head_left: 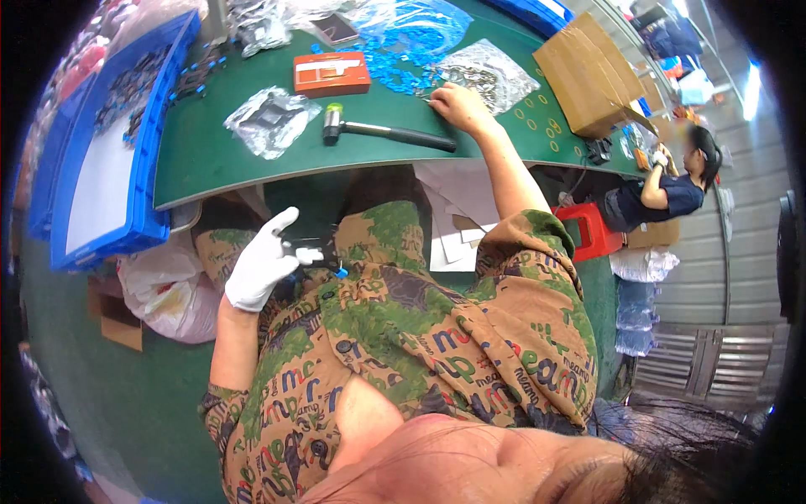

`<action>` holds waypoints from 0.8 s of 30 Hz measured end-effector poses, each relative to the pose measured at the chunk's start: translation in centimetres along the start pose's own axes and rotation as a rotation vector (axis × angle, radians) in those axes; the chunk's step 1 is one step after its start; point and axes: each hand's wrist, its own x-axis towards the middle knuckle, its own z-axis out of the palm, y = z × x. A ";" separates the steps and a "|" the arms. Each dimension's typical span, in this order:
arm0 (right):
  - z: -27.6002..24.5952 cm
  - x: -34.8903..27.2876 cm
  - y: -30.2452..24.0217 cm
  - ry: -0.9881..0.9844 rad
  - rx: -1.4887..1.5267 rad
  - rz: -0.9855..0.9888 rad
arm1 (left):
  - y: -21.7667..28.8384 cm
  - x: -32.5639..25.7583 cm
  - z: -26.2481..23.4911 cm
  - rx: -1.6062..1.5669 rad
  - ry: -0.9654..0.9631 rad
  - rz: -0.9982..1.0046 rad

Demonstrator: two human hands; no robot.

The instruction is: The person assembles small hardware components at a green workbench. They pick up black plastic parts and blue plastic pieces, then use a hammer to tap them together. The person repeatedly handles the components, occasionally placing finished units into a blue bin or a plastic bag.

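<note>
We see the white-gloved left hand [262,262] closed around a dark part [326,249] with a blue tip, held over the lap [382,235], short of the counter [197,172]. One finger stands clear of the part, so a slack grip could let it drop to the floor [159,403]. The bare right hand [460,107] reaches beside a clear bag [504,74] of small metal pieces; at this scale we cannot tell whether its fingertips pinch one. Loose blue pieces [403,63] lie just beside it, and a careless sweep could mix the two kinds. The hammer [395,133] rests near the counter's front edge, where a dragging right forearm [510,172] could knock it off.
</note>
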 end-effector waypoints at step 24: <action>-0.5 -7.9 -26.4 -0.237 1.149 -0.215 | -1.9 2.3 1.4 1.518 0.625 0.319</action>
